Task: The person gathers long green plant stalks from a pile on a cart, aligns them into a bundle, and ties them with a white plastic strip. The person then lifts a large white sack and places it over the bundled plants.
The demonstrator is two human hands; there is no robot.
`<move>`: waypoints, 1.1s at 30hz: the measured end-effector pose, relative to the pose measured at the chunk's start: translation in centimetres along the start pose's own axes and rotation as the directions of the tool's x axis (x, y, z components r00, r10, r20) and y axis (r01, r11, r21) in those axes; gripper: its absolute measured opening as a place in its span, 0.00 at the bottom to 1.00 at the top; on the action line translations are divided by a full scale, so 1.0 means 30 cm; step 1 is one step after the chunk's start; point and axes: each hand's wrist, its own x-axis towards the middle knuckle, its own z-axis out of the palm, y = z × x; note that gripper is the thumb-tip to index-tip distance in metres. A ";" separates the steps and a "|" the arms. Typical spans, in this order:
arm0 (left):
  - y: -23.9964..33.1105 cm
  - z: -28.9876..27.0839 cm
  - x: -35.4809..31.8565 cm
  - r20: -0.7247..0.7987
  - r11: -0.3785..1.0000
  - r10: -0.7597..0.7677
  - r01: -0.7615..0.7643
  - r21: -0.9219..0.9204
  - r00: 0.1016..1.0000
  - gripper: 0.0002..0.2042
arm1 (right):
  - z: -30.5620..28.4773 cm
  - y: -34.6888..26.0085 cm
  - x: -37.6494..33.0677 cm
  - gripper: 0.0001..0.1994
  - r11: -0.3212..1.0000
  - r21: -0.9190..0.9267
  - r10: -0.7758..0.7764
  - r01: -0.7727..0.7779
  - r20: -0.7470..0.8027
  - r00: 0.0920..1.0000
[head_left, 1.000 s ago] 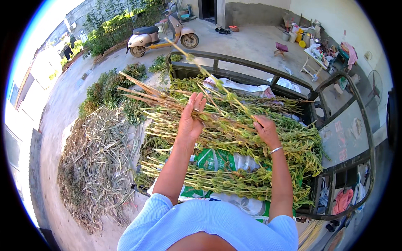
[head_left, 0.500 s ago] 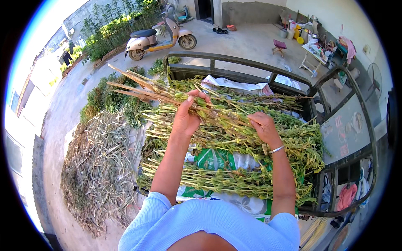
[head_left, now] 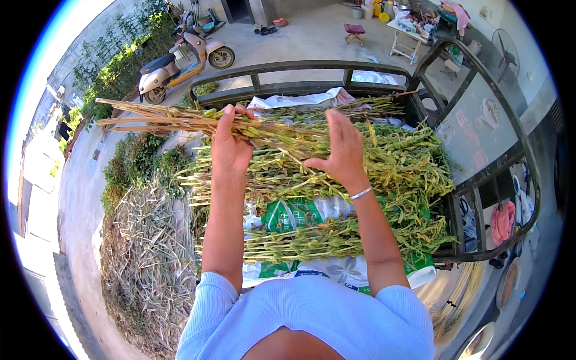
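My left hand (head_left: 233,139) is closed round a bundle of cut sesame stalks (head_left: 276,131). The bundle's bare brown butt ends point left, and green pods run along it to the right. Beside its right part my right hand (head_left: 343,147) is raised with thumb and fingers apart, holding nothing; a silver bangle circles that wrist. Under both hands, more podded stalks (head_left: 300,241) lie in rows across a cargo bed. Yellowing leafy tops gather at the right of these rows. Between the rows, green and white sacks (head_left: 294,215) show through.
A dark metal rail (head_left: 294,67) borders the bed's far side, with a taller frame (head_left: 528,156) on the right. Dry stalks and leaves (head_left: 144,258) cover ground at left. Beyond stand a scooter (head_left: 186,63), a purple-topped stool (head_left: 354,30) and a cluttered small table (head_left: 408,33).
My right hand has let go of the stalks and opened, lifting away. My left hand still grips the bundle, which has shifted left in view. The whole view has swung a little to the right.
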 end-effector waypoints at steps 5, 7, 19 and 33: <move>0.036 0.043 -0.062 0.112 0.992 0.069 -0.056 -0.116 0.991 0.07 | -0.036 0.111 -0.083 0.50 0.995 -0.103 0.023 -0.005 0.177 0.984; 0.088 0.092 -0.111 0.210 0.979 0.128 -0.090 -0.182 0.969 0.08 | -0.068 0.136 -0.074 0.48 0.992 -0.108 -0.045 0.057 0.116 0.992; 0.316 -0.083 -0.351 0.197 0.858 0.202 -0.077 -0.508 0.959 0.13 | -0.440 -0.064 0.035 0.28 0.950 -0.168 -0.261 0.264 0.039 0.965; -0.431 -0.864 -0.725 -0.638 0.861 -0.420 0.060 -0.505 0.646 0.16 | -0.099 0.046 -0.804 0.29 0.952 -0.275 0.300 -0.134 0.749 0.591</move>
